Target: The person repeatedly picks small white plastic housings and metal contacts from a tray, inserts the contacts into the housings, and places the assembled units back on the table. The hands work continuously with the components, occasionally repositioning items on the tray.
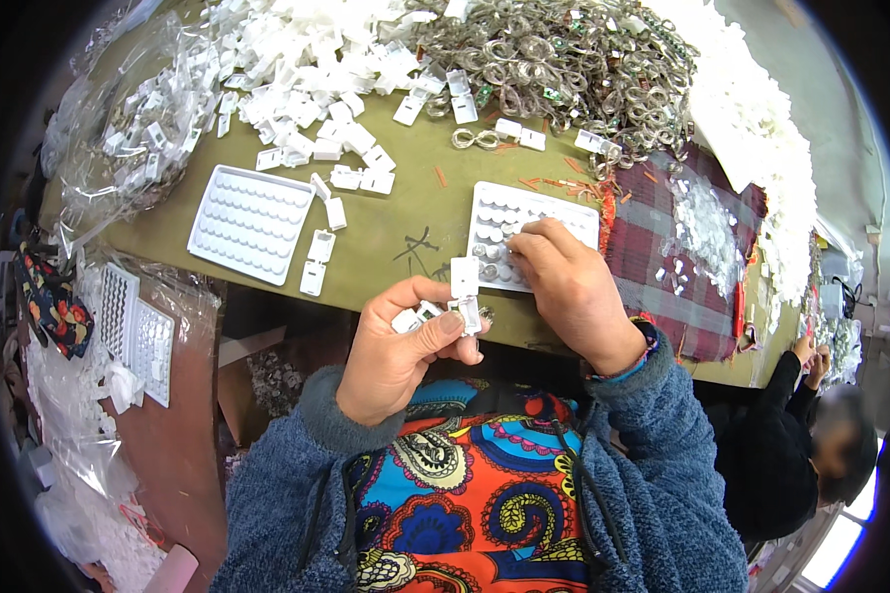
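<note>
My left hand (398,341) is closed around several small white plastic cases. One white hinged case (465,287) stands up open between its thumb and fingers, and part of another shows beside the palm. Over a white tray (585,219) with rows of round pockets, my right hand (569,287) reaches down with its fingertips pinched together. Small round silvery pieces (494,219) sit in some of the pockets. Whatever the right fingertips hold, if anything, is hidden by the fingers.
A second pocketed tray (250,225) lies left, with loose white cases (316,262) beside it. Behind are heaps of white cases (307,59) and coiled wire strings (554,59). Plaid cloth (663,237) with clear bits lies right. Another person (781,455) works at far right.
</note>
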Tool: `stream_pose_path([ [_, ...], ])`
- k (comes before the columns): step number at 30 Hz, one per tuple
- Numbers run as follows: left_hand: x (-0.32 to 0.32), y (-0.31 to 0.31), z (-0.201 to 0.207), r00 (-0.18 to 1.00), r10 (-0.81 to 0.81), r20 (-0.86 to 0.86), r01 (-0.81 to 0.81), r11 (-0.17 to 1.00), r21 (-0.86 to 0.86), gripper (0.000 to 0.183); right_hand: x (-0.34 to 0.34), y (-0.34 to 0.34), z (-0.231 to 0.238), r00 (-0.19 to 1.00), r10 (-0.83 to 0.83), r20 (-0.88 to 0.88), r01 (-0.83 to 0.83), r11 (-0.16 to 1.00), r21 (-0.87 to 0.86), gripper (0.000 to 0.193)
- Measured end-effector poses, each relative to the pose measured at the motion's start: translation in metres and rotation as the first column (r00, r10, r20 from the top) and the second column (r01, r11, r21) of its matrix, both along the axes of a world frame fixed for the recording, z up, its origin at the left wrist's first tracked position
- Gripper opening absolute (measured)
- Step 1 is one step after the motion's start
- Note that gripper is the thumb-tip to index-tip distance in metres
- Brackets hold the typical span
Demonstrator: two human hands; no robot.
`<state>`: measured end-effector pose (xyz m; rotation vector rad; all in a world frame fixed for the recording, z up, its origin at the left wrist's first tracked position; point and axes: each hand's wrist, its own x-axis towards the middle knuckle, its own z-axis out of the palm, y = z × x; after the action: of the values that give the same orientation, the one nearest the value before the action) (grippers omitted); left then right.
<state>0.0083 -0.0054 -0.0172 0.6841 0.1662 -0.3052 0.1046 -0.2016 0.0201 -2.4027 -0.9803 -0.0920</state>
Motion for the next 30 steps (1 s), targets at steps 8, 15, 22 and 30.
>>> stream_pose_path([
  [8, -0.005, -0.005, -0.002, 1.000, 0.018, -0.018, -0.021, 0.981, -0.195, 0.019, -0.051, 0.015, 0.017, 0.993, 0.047, -0.112, -0.001, 0.926, 0.378, 0.022],
  [15, -0.013, -0.005, 0.000, 0.999, -0.008, -0.042, -0.002, 0.973, -0.233, 0.020, -0.061, 0.016, 0.021, 0.982, 0.094, -0.161, -0.018, 0.908, 0.419, 0.030],
  [22, -0.013, -0.005, 0.001, 1.000, -0.018, 0.000, 0.017, 0.976, -0.219, 0.019, -0.058, 0.020, 0.018, 1.000, 0.028, 0.012, -0.030, 0.892, 0.452, 0.037],
  [30, -0.015, -0.006, 0.009, 0.993, 0.050, -0.104, -0.046, 0.998, 0.042, 0.021, -0.050, 0.028, -0.006, 0.965, 0.129, 0.227, -0.214, 0.888, 0.407, 0.042],
])
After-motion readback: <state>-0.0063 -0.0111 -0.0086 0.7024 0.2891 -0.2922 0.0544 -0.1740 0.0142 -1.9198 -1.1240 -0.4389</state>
